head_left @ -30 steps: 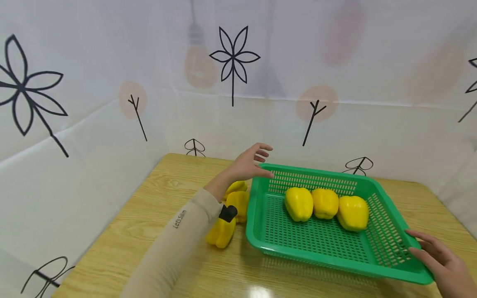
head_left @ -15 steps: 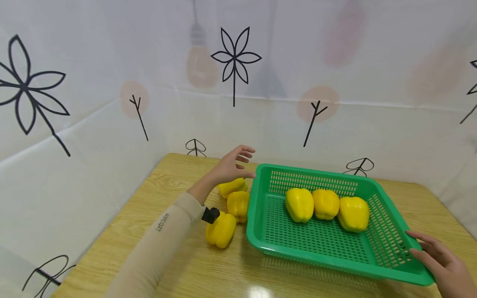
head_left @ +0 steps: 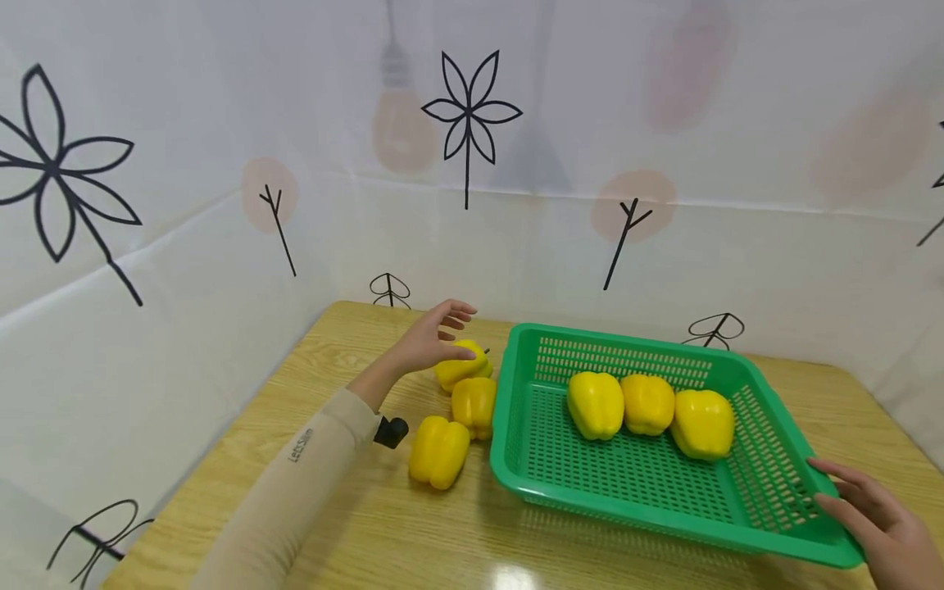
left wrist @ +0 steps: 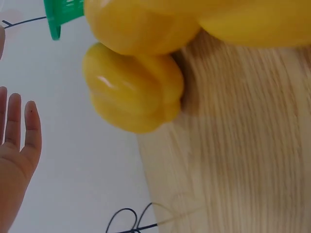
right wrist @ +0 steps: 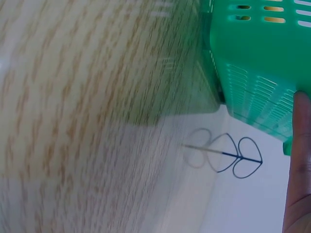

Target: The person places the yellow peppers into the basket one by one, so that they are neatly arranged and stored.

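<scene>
My left hand (head_left: 431, 340) is over the farthest loose yellow bell pepper (head_left: 453, 373), fingers spread and nothing between them. Towards me lie two more, a middle bell pepper (head_left: 474, 406) and a near bell pepper (head_left: 439, 452), all left of a green plastic basket (head_left: 642, 508). In the left wrist view, the left fingers (left wrist: 31, 126) appear at the edge, apart from a bell pepper (left wrist: 133, 90). My right hand (head_left: 878, 516) holds the basket's right rim; a right finger (right wrist: 301, 160) lies along its outer wall in the right wrist view.
Inside the basket sit three yellow bell peppers, a left one (head_left: 595, 406), a middle one (head_left: 646, 404) and a right one (head_left: 702, 424). Everything stands on a wood-grain table (head_left: 295, 393). A white cloth (head_left: 354, 229) with printed plants hangs behind and at the left.
My left hand has moved left and slightly down, from the basket's far left corner to over the farthest loose bell pepper. The right hand and the basket stay in place.
</scene>
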